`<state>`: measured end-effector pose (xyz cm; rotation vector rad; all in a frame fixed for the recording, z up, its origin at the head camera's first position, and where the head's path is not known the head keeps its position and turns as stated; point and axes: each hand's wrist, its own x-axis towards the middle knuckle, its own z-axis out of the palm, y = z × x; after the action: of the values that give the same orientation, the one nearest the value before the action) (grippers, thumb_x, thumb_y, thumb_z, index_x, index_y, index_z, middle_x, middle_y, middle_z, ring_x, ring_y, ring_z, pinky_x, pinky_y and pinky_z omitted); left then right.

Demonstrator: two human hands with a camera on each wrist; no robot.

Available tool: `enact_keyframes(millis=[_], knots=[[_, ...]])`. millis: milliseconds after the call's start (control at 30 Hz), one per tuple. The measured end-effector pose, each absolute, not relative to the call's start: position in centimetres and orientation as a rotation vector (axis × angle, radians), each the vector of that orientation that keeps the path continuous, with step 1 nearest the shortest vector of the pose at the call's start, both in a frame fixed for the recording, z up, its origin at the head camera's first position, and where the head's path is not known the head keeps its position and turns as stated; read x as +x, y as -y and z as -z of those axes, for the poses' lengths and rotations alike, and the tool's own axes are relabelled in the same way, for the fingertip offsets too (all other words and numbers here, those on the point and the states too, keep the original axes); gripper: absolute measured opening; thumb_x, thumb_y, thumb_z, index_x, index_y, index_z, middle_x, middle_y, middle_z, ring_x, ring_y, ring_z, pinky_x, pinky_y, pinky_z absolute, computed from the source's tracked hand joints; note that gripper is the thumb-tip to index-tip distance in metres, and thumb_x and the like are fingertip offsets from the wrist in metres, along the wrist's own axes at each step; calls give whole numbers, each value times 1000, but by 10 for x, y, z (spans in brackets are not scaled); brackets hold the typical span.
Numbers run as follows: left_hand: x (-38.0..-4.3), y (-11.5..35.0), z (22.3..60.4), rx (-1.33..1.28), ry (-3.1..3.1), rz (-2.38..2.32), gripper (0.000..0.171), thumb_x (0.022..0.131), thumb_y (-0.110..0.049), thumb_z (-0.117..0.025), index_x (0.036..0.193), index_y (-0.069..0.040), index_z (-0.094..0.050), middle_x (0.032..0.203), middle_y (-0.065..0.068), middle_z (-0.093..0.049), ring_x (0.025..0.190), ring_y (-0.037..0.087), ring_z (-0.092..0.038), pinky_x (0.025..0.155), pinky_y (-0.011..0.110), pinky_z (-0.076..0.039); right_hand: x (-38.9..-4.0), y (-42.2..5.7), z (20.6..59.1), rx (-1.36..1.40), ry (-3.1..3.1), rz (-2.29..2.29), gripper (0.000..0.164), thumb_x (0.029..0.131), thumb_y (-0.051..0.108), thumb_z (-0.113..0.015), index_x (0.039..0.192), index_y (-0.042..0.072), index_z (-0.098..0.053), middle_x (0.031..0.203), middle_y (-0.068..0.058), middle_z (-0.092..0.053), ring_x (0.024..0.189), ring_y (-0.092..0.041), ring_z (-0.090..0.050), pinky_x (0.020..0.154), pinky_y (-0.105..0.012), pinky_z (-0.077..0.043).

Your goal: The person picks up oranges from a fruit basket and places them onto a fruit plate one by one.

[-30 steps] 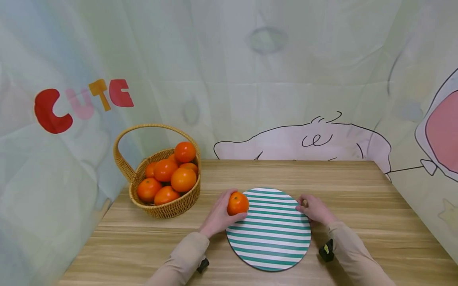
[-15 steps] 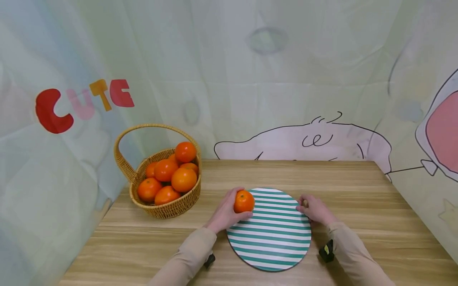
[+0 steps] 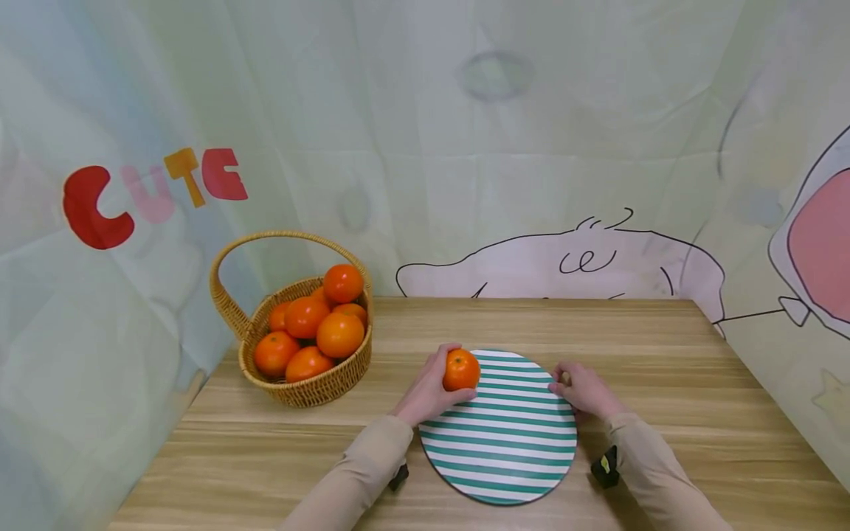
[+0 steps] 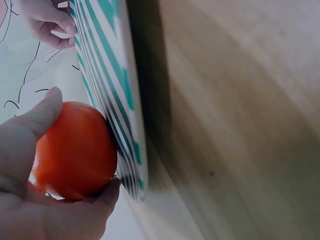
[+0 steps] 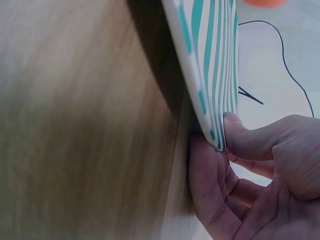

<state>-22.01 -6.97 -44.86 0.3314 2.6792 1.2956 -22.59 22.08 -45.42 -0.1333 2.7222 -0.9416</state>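
My left hand grips an orange, thumb on the near side and fingers round the far side. The orange is at the upper left part of a round board with green and white stripes. In the left wrist view the orange appears against the board's striped face; whether its full weight rests there I cannot tell. On the opposite side, my right hand pinches the board's rim, with the thumb on top and a finger underneath, as the right wrist view shows at the board's edge.
A wicker basket with a tall handle stands at the left, heaped with several oranges. The wooden table meets a printed curtain at its back and sides.
My left hand has moved right and slightly away with the orange, further over the board. The right hand, the board and the basket have stayed where they were.
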Motion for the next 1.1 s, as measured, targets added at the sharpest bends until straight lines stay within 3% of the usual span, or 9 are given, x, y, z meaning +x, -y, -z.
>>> enact_keyframes(millis=[1100], knots=[[-226,63,445,335,-2631,-1292,79,88,-27,-78,150,-20,-31,142,20,-43,116,35,-54,105,58,-45,-226,-221,455,-128,-2731,945,9,99,13,-61,100,5,-57,71,-5,-52,56,-16,-50,49,-26,-46]])
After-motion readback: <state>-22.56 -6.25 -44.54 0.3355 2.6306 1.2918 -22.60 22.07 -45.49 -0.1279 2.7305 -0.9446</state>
